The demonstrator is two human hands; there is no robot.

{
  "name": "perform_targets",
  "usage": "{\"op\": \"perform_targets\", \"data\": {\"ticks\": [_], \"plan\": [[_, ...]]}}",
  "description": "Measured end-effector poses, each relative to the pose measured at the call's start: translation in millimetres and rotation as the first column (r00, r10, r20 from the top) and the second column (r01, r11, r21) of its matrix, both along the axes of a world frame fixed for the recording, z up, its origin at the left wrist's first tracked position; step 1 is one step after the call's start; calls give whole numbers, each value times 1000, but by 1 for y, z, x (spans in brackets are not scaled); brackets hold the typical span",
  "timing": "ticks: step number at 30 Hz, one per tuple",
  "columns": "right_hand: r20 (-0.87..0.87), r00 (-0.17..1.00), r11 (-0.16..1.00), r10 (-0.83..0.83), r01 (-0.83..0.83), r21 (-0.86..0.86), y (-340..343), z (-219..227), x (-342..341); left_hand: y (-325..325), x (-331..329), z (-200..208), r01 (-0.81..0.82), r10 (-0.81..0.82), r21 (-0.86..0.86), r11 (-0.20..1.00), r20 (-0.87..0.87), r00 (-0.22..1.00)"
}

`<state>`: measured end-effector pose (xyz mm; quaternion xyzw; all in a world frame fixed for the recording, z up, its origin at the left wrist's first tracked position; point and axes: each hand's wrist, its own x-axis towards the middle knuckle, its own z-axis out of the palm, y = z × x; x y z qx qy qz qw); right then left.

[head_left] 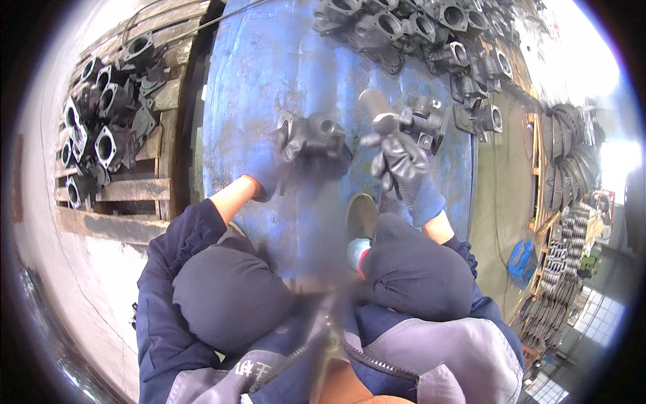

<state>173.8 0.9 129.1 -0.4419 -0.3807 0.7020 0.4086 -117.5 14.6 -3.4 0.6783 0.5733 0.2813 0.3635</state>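
A dark metal casting [315,143] with round openings stands on the worn blue surface [249,74] in front of me. My left hand [268,170], in a blue glove, is closed on its left side; the fingertips blend into the dark metal. My right hand [402,168], in a glove with a black coating and blue cuff, is wrapped round a tool with a thick silvery cylinder [375,104] at its far end. The tool's exact kind cannot be made out. Just beyond the right hand lies another dark casting [425,122].
Several flanged castings [108,111] sit on a wooden pallet [134,190] at left. More castings [417,28] are heaped at the far right. My knees [229,296] flank the near side, with a shoe [361,214] between. A blue container [521,264] and stacked metal parts stand farther right.
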Motion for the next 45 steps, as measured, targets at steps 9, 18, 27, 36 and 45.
{"op": "perform_targets", "data": {"ticks": [9, 18, 27, 36, 45], "plan": [[208, 978, 994, -24, 46, -103, -11, -34, -3, 65, -2, 4, 82, -48, -415, 906, 91, 995], [317, 941, 923, 117, 14, -385, 34, -22, -32, 92, 39, 39, -143, 468, -635, 759, 380, 798], [288, 955, 905, -77, 188, -383, 48, -29, -70, 84, 41, 35, -167, 614, -700, 694, 456, 644], [309, 949, 937, -61, 161, -311, 50, -17, -66, 76, 26, 22, -164, 615, -686, 709, 487, 620], [312, 949, 934, -37, 144, -327, 49, -24, -66, 70, 12, 12, 9, 463, -700, 714, 483, 743]]}}
